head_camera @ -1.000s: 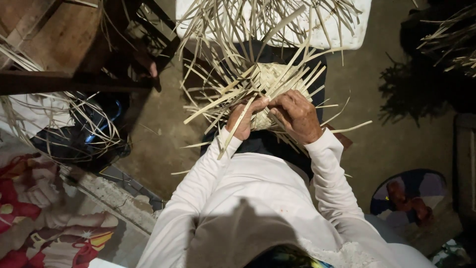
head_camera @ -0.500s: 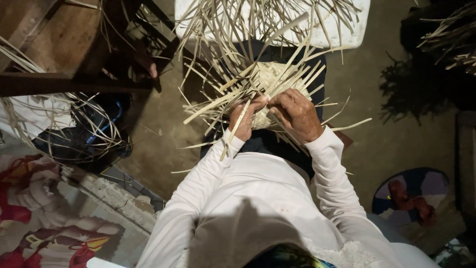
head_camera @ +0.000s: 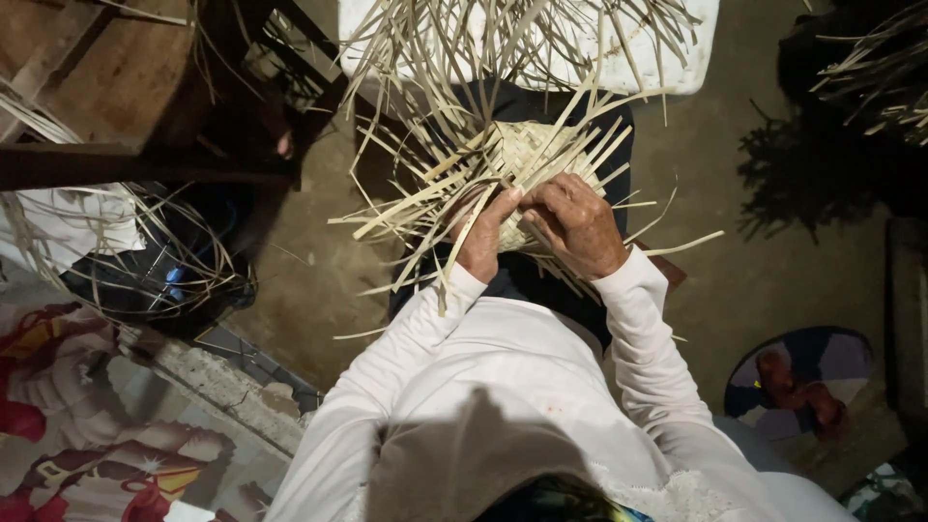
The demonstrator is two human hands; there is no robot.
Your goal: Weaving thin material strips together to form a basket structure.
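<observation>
Strips of pale palm leaf fan out from the woven mat (head_camera: 527,155) that sits at the upper middle of the frame, on our dark lap. Our left hand (head_camera: 483,237) curls against the mat's near edge, thumb and fingers pinching one strip (head_camera: 464,242) that runs down toward our white sleeve (head_camera: 416,338). Our right hand (head_camera: 580,227) lies just beside it, knuckles up, fingers folded onto the weave and pressing it down; we cannot tell whether it grips a strip of its own. The two hands touch at the fingertips.

Loose strips crowd round the work on every side: they cross over our left wrist, stick out to the left and right of the mat, and hide much of its upper edge. Above the mat a white sheet (head_camera: 677,58) lies under more strips. At the upper left stands a wooden bench (head_camera: 106,87) with a dark frame, and below it, at the left edge, a tangle of thin strips (head_camera: 145,261) over a dark heap. A patterned red cloth (head_camera: 87,435) fills the lower left corner, bordered by a rough concrete edge (head_camera: 222,387). On the bare floor (head_camera: 735,280) at the lower right lies a round mat with blue and red (head_camera: 802,387). More dry strips (head_camera: 870,77) show at the upper right corner, in shadow.
</observation>
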